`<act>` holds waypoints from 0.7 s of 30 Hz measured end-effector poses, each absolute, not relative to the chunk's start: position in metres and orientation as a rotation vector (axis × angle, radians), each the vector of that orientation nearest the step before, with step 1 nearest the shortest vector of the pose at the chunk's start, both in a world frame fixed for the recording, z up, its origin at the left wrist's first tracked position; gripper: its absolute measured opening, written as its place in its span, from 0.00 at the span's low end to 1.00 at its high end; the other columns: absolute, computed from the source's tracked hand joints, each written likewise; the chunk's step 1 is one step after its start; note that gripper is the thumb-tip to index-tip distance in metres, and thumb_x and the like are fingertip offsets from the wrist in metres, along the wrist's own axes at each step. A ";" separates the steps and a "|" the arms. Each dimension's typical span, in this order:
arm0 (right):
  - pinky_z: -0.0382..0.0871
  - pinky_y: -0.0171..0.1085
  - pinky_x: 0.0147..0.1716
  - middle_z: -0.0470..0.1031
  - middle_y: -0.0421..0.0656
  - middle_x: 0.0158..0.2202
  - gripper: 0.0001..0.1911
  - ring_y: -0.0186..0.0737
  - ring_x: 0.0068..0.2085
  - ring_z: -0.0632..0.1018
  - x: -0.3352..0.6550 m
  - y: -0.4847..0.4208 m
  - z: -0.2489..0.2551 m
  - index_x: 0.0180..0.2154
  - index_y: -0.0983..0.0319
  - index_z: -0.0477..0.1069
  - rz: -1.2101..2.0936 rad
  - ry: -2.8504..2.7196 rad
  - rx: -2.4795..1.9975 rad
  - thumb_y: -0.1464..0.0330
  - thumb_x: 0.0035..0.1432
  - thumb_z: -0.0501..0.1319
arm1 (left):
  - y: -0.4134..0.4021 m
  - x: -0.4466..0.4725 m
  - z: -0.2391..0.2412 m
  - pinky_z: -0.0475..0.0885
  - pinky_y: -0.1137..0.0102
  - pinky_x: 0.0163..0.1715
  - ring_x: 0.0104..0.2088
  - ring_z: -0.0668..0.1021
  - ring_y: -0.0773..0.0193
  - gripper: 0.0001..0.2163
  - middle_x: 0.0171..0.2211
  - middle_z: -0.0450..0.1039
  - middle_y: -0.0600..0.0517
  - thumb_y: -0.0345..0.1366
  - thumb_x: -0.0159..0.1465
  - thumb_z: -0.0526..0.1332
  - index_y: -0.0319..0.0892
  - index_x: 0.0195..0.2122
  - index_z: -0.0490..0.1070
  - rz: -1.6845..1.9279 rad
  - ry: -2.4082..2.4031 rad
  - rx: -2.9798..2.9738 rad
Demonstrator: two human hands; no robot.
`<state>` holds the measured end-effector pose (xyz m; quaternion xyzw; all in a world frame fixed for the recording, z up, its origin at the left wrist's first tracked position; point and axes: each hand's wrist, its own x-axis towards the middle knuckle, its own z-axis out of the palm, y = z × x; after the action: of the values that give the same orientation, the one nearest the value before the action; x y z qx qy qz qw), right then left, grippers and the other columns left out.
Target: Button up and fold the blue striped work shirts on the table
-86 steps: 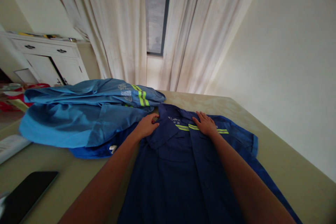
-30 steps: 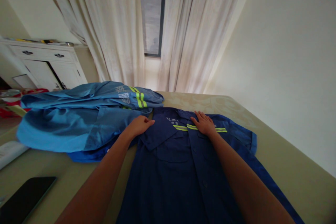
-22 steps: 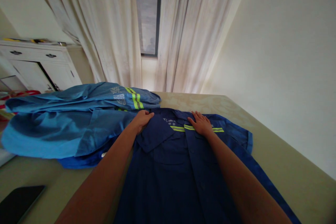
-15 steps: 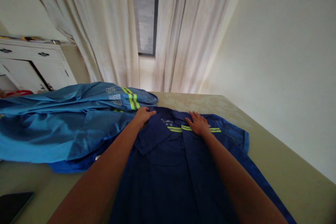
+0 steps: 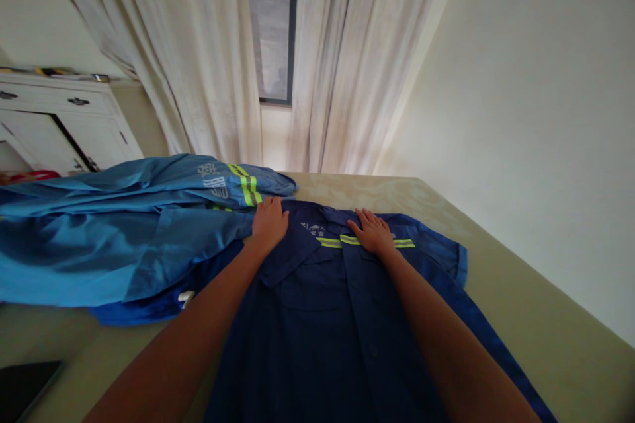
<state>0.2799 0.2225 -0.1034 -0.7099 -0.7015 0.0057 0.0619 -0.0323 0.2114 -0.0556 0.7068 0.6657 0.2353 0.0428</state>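
A dark navy work shirt (image 5: pixel 322 324) with a yellow reflective stripe lies front up on the beige table (image 5: pixel 506 277). My left hand (image 5: pixel 269 221) rests flat on its left shoulder by the collar, fingers together and stretched out. Over the stripe on the right side of the chest my right hand (image 5: pixel 373 232) lies flat, its fingers spread. Neither hand holds anything.
A pile of lighter blue work shirts (image 5: pixel 124 225) with reflective stripes lies to the left, overlapping the navy one. A dark phone or tablet (image 5: pixel 24 391) sits at the near left edge. A white cabinet (image 5: pixel 59 125) and cream curtains (image 5: pixel 347 59) stand behind.
My left hand has slid up from the collar's edge and flattened on the shirt's shoulder. My right hand has stayed on the stripe. The view has shifted a little to the right.
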 end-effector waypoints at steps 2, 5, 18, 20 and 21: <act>0.47 0.50 0.71 0.54 0.48 0.74 0.38 0.48 0.74 0.55 0.280 0.223 -0.103 0.74 0.56 0.51 0.024 -2.119 -2.148 0.44 0.72 0.40 | 0.189 -0.024 -0.064 0.63 0.56 0.63 0.64 0.70 0.44 0.24 0.64 0.68 0.34 0.42 0.71 0.55 0.32 0.63 0.67 0.562 2.006 2.284; 0.47 0.51 0.71 0.54 0.49 0.74 0.39 0.49 0.74 0.56 0.279 0.223 -0.103 0.74 0.57 0.52 0.020 -2.116 -2.141 0.44 0.72 0.41 | 0.155 -0.012 -0.082 0.58 0.52 0.67 0.71 0.61 0.40 0.33 0.71 0.56 0.32 0.53 0.71 0.53 0.32 0.69 0.61 0.385 1.970 2.335; 0.44 0.50 0.71 0.52 0.49 0.75 0.38 0.47 0.74 0.55 0.279 0.220 -0.102 0.74 0.58 0.50 0.028 -2.114 -2.098 0.45 0.72 0.41 | 0.065 -0.074 -0.078 0.65 0.50 0.61 0.65 0.68 0.39 0.33 0.65 0.66 0.33 0.54 0.68 0.55 0.34 0.66 0.64 0.478 2.122 2.284; 0.44 0.51 0.71 0.52 0.50 0.75 0.39 0.48 0.74 0.55 0.280 0.221 -0.103 0.74 0.59 0.50 0.044 -2.111 -2.105 0.46 0.72 0.41 | 0.060 -0.091 -0.085 0.65 0.52 0.61 0.62 0.71 0.41 0.31 0.62 0.69 0.34 0.51 0.67 0.58 0.36 0.65 0.65 0.502 2.049 2.256; 0.45 0.51 0.71 0.52 0.50 0.75 0.39 0.48 0.74 0.56 0.280 0.222 -0.103 0.74 0.59 0.50 0.044 -2.105 -2.109 0.46 0.72 0.41 | 0.060 -0.097 -0.087 0.66 0.53 0.61 0.60 0.73 0.43 0.30 0.60 0.71 0.36 0.48 0.66 0.59 0.37 0.65 0.65 0.514 2.000 2.243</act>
<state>0.2798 0.2216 -0.1034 -0.7054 -0.7041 0.0146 0.0805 -0.0968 0.0599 -0.0873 0.7348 0.6554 0.1685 0.0465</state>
